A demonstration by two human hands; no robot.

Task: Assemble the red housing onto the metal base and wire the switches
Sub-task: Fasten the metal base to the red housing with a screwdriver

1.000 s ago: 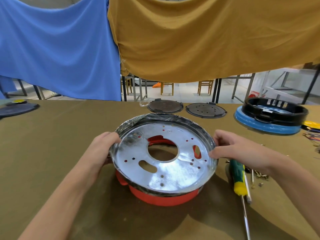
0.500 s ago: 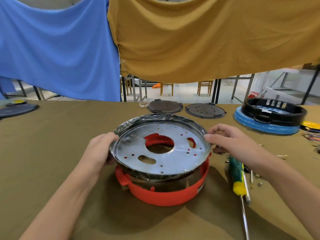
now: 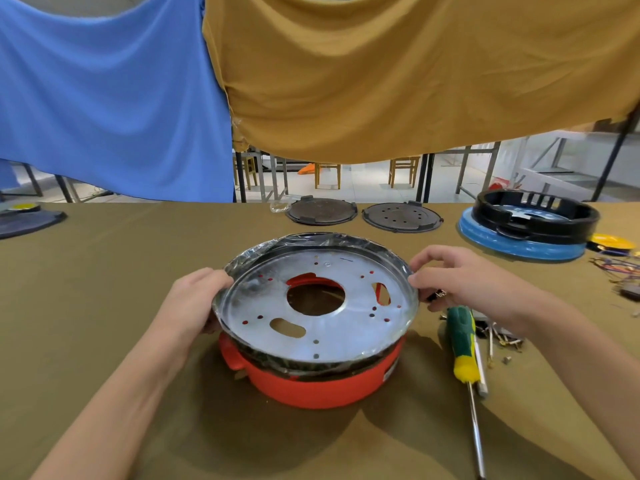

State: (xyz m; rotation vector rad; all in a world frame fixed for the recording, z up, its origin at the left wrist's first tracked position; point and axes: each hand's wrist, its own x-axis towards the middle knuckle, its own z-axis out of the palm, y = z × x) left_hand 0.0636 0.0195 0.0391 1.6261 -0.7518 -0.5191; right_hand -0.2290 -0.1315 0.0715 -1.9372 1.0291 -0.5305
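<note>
Metal base (image 3: 322, 306) lower in red housing (image 3: 322, 386) | both hands' grip on rim

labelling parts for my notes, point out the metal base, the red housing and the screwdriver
metal base (image 3: 349, 327): head view, bare plate right of the centre hole
red housing (image 3: 322, 389): head view, front outer wall
screwdriver (image 3: 460, 337): head view, green handle

two hands (image 3: 194, 303), one metal base (image 3: 315, 303), one red housing (image 3: 322, 386), two dark discs (image 3: 321, 211)
</note>
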